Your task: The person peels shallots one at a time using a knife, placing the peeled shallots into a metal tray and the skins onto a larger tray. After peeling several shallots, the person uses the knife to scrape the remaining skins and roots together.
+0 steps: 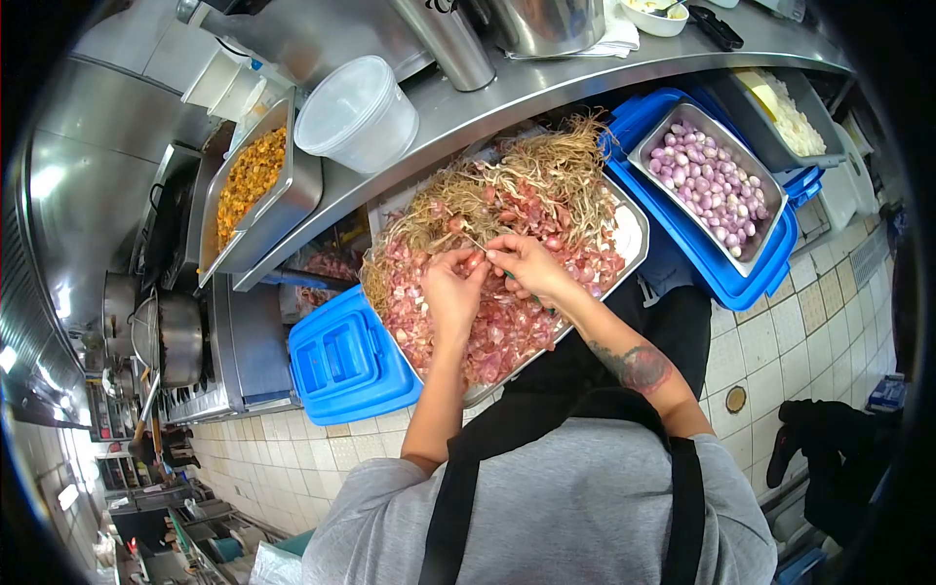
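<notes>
My left hand point(454, 291) is closed, pinching a reddish shallot point(475, 260) between thumb and fingers. Close against it, my right hand point(527, 266) is wrapped round a small knife point(475, 242); its thin blade points at the shallot and bits of a green handle show under the fingers. Both hands are over a wide metal tray point(636, 222) in front of my lap. Dry shallot stalks and roots point(546, 161) are heaped on its far side, with papery pink skins point(497, 346) spread over the near part.
To the right, a steel pan of peeled shallots point(710, 180) rests on a blue lid point(736, 288). Another blue lid point(353, 361) lies left. On the steel counter point(565, 88) stand a plastic tub point(356, 112) and a pan of orange-brown food point(252, 185). A person's dark-clothed leg point(829, 439) is at right.
</notes>
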`<state>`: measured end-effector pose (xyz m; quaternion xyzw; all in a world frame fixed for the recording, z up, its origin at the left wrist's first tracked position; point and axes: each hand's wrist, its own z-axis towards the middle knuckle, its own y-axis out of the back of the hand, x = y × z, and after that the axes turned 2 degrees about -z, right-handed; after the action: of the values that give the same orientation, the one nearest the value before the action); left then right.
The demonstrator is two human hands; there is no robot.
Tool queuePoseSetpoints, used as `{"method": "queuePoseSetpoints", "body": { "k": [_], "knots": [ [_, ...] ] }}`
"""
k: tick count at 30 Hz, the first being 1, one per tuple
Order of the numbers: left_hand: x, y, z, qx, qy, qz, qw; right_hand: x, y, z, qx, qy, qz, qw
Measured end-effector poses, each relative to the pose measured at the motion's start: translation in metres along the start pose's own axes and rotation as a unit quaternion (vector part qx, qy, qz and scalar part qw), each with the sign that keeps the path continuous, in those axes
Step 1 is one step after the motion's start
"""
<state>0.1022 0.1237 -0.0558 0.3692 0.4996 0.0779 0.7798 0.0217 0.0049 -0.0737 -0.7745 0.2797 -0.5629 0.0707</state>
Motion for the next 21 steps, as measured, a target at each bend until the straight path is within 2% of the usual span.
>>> {"method": "queuePoseSetpoints", "body": {
  "k": [3,4,6,8,11,13,14,17,21],
  "knots": [
    [0.0,0.0,0.0,-0.012,-0.038,0.013,0.999,0.0,0.004,0.002,0.01,-0.025,0.033,0.999],
    [0.003,0.0,0.001,0.016,-0.001,-0.085,0.996,-0.001,0.008,0.003,0.026,-0.038,0.068,0.997],
    [0.009,0.0,0.004,0.072,0.073,-0.277,0.955,-0.002,0.016,0.005,0.045,-0.061,0.125,0.989],
    [0.01,0.008,0.005,0.089,0.104,-0.375,0.917,-0.001,0.022,0.006,0.047,-0.077,0.168,0.982],
    [0.004,0.018,0.007,0.107,0.123,-0.519,0.839,0.003,0.02,0.0,0.023,-0.065,0.112,0.991],
    [-0.011,0.026,0.005,0.104,0.131,-0.591,0.789,0.017,0.006,-0.017,-0.033,-0.002,-0.013,0.999],
    [-0.015,0.027,0.004,0.1,0.131,-0.599,0.784,0.022,0.0,-0.024,-0.061,0.03,-0.076,0.995],
    [-0.026,0.027,-0.001,0.074,0.112,-0.609,0.782,0.022,-0.006,-0.035,-0.098,0.202,-0.068,0.972],
    [-0.045,0.028,-0.008,0.091,0.106,-0.648,0.749,0.034,-0.015,-0.066,-0.068,0.265,-0.095,0.957]
  ]
}}
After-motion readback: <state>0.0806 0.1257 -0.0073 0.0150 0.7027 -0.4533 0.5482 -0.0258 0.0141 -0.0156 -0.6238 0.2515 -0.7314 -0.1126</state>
